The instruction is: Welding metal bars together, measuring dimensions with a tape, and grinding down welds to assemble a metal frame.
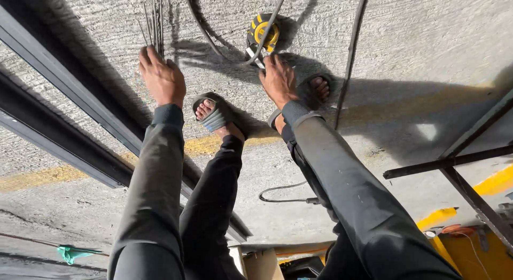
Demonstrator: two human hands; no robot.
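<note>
I am bent over a rough concrete floor, both arms in dark sleeves reaching down. My left hand rests its fingertips on the near ends of a bundle of thin metal rods and pinches them. My right hand grips the metal end piece of a yellow and black tape measure that lies on the floor just beyond its fingers. My feet in grey slippers stand between and behind the hands.
A long dark metal channel runs diagonally at the left. A black cable loops past the tape measure, and another cable runs at the right. A dark steel frame stands at the right, above yellow objects. A cardboard box sits below.
</note>
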